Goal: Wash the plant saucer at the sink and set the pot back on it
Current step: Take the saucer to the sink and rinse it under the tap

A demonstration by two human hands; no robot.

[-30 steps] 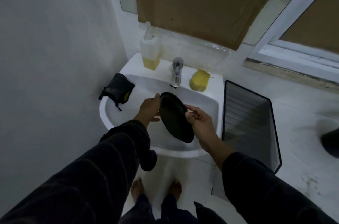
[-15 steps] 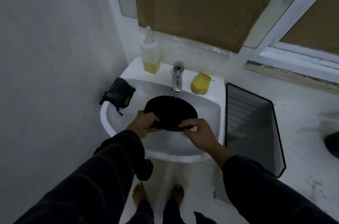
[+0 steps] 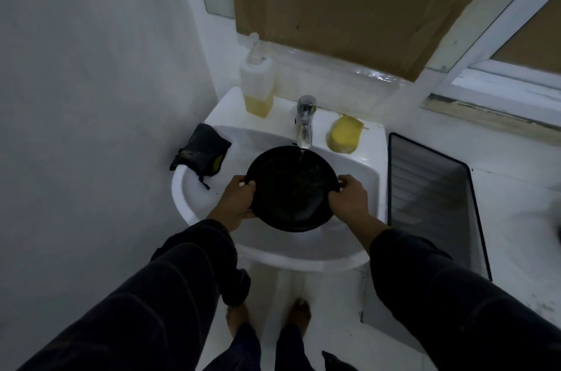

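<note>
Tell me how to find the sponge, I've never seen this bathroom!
Find the white sink, then the shiny tap at its back. The sponge lies on the rim just right of the tap: a soft yellow lump, unlike the tall soap bottle left of the tap.

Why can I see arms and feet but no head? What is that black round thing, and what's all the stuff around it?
The camera sits on the person's head and looks down, so you see what they see: their own arms, and bare feet on the floor. There is only this one view. The left hand and the right hand each hold a side of a black plant saucer over a white sink. Water runs from the tap onto the saucer to rinse it. On the sink's edge stand a soap bottle with yellow soap, a yellow sponge and a dark cloth. A black wire rack leans beside the sink. The plant pot is not in the picture.
</note>
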